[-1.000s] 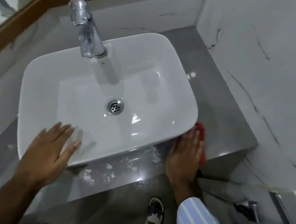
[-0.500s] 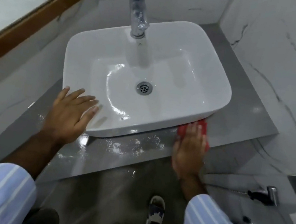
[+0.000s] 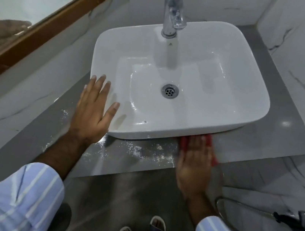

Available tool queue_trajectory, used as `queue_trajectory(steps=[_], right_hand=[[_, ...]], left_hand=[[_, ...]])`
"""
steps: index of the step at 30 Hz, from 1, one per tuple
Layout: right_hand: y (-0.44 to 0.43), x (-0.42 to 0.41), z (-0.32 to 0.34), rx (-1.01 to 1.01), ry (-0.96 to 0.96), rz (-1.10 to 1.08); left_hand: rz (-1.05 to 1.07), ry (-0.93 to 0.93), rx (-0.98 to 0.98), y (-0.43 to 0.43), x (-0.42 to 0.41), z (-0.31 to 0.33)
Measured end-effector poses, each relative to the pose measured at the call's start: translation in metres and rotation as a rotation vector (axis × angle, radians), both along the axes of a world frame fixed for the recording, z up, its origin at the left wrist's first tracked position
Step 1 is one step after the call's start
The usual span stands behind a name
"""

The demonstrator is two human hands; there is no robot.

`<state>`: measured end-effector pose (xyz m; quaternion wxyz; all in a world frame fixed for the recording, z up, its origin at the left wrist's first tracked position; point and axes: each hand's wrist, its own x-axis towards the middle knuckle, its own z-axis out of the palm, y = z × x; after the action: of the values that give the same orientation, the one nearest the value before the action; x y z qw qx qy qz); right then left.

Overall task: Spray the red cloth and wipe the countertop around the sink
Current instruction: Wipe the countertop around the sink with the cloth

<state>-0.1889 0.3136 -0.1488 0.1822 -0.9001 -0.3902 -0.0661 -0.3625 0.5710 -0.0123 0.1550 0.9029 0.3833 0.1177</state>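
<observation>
Wiping is midway: right hand (image 3: 195, 162) presses the red cloth (image 3: 206, 142) flat under spread fingers against the sink (image 3: 249, 102) base; foam specks (image 3: 142, 151) left of those fingers remain. Left hand (image 3: 93, 112) rests open-fingered on the rim.

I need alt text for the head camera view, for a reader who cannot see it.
A person's right hand presses a red cloth flat on the grey countertop at the front of a white sink. The left hand rests open at the sink's left front corner, beside white specks.

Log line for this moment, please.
wiping | right hand flat on red cloth, front counter | left hand open on sink rim | spray residue left
</observation>
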Motion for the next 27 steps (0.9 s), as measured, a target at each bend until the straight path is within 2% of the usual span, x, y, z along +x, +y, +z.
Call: queue_trajectory(steps=[3, 5, 7, 10, 13, 15, 17, 20, 24, 27], right_hand=[[0.027, -0.065, 0.000, -0.101, 0.050, 0.299], [0.032, -0.067, 0.004, -0.170, 0.068, 0.437], [0.022, -0.048, 0.007, -0.172, 0.062, 0.417], [-0.009, -0.011, 0.008, -0.107, 0.083, 0.140], [-0.003, -0.016, 0.011, -0.081, 0.132, 0.008], [0.024, -0.047, 0.012, -0.047, 0.121, 0.088], [0.050, -0.087, 0.013, -0.096, 0.113, 0.214], [0.064, -0.107, 0.014, -0.168, 0.154, 0.227], [0.063, -0.112, 0.014, -0.196, 0.102, 0.359], [0.086, -0.140, 0.012, -0.249, 0.139, 0.429]], left_hand=[[0.019, 0.017, -0.043, 0.000, 0.000, 0.003], [0.012, 0.036, -0.051, 0.001, 0.002, 0.003], [-0.004, 0.039, -0.056, 0.003, 0.001, 0.004], [-0.006, 0.017, -0.076, 0.004, -0.001, 0.000], [-0.005, -0.016, -0.060, 0.007, -0.003, -0.006], [-0.011, -0.027, -0.079, 0.009, -0.002, -0.008], [-0.021, -0.086, -0.149, 0.009, -0.008, -0.010], [0.011, -0.221, -0.236, -0.005, -0.042, -0.015], [0.216, -0.402, -0.272, -0.030, -0.124, -0.021], [0.406, -0.411, -0.218, -0.036, -0.183, -0.019]])
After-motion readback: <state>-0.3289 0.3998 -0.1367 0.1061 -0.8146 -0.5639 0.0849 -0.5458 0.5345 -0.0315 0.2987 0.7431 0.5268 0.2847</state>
